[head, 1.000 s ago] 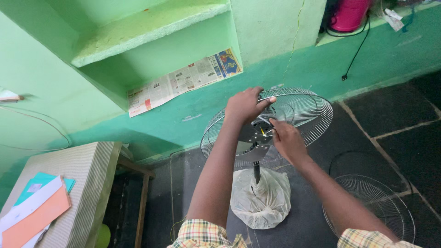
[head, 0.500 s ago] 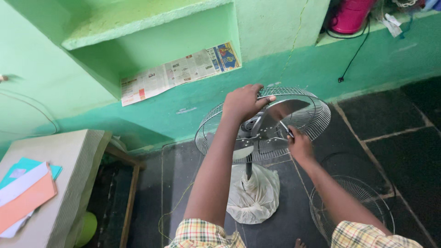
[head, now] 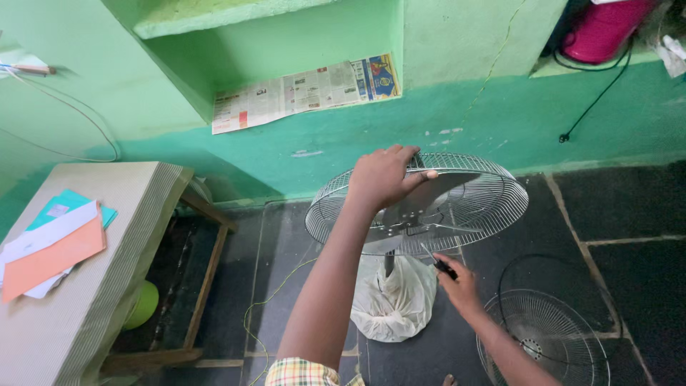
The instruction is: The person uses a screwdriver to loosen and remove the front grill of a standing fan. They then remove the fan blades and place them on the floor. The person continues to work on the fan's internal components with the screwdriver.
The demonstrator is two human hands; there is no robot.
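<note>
The left hand (head: 386, 177) lies palm down on the near rim of the fan guard (head: 457, 196), a round wire cage tilted nearly flat on top of its stand; the fingers curl over the wires and grip them, thumb pointing toward the metal blades (head: 429, 207) that show through the cage. The right hand (head: 461, 286) sits just below the guard's near edge, closed around a small screwdriver (head: 437, 261) with a dark handle, its thin shaft angled up toward the hub under the blades (whether the tip touches a screw cannot be told). Directly under the guard, the stand's base is wrapped in a white plastic bag (head: 393, 304) that rests on the dark stone floor (head: 629, 214). To the right of the guard and lower, a second wire grille (head: 547, 336) lies flat on the floor, well apart from the hands. Left of the guard stands a table with a striped cloth (head: 128, 236), with an orange envelope (head: 50, 261) and other papers on it. Behind the guard, on the green wall, a niche holds a spread newspaper (head: 304, 93), and a pink appliance (head: 604, 28) sits on the ledge to the right of it
</note>
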